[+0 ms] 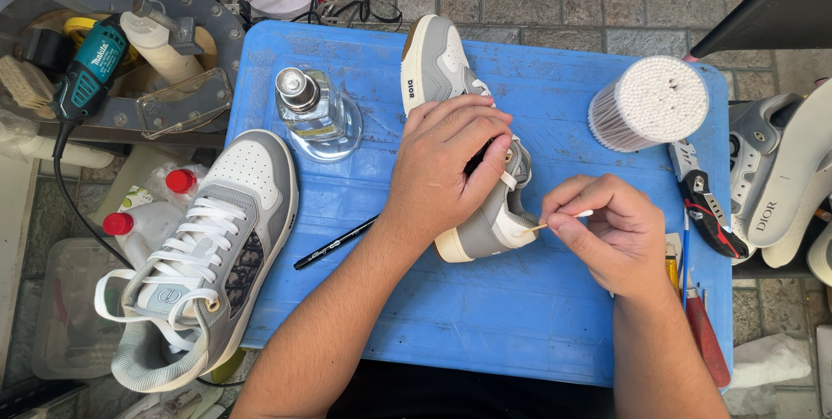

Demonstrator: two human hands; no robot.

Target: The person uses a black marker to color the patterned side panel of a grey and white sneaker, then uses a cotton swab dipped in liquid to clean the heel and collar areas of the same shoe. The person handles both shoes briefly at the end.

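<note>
A grey and white sneaker (440,64) lies on its side in the middle of a blue table (485,315). My left hand (446,163) is clasped over its upper and holds it down. My right hand (611,233) pinches a thin cotton swab (568,217) between thumb and fingers. The swab's tip touches the sneaker's cream sole edge near the heel. A matching sneaker (212,246) with white laces stands upright at the table's left edge, hanging partly over it.
A clear glass bottle (310,111) stands left of the held sneaker, a black pen (334,243) lies below it. A round tub of cotton swabs (650,103) sits at right, beside a utility knife (706,207). More shoes (780,168) lie at the far right, a teal drill (87,68) at left.
</note>
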